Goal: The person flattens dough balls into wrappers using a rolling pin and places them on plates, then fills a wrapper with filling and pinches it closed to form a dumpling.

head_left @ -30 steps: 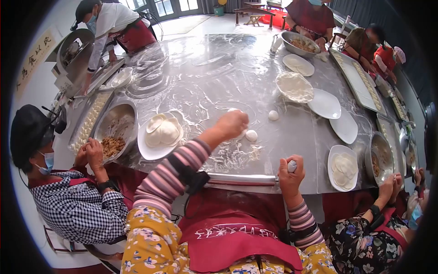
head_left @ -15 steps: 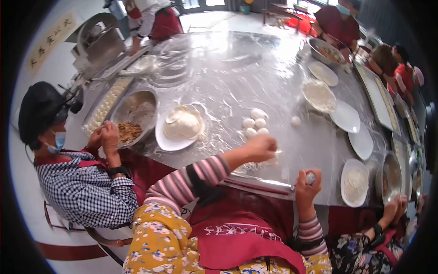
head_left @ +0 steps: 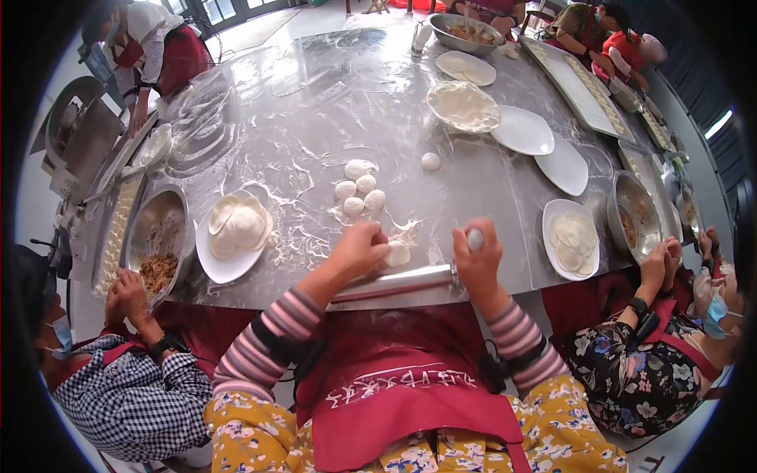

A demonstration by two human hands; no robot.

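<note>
Dough piece (head_left: 399,254): small, pale, partly flattened, lying on a floured patch near the front edge of the table (head_left: 331,102), between the two hands.

Left hand (head_left: 359,251): fingers bent down onto the left edge of the dough piece, pinching it as far as can be seen.

Right hand (head_left: 479,266): fist closed around a rolling pin (head_left: 475,239), only the pin's rounded end showing above the knuckles, just right of the dough piece, not on it.

Just beyond: cluster of dough balls (head_left: 356,189), about five, round and unrolled; one more ball (head_left: 430,162) lying apart, farther back.

To the left: plate of rolled wrappers (head_left: 234,229), stacked loosely, beside a bowl of filling (head_left: 160,270). To the right: second plate of wrappers (head_left: 572,240), then two bare white plates (head_left: 522,130) farther up.

Co-worker's hands (head_left: 126,296) at the left bowl; another co-worker's hands (head_left: 658,264) at the right edge.

Judged progress: partway. Two plates of wrappers rolled; one piece in hand, roughly six balls left.
</note>
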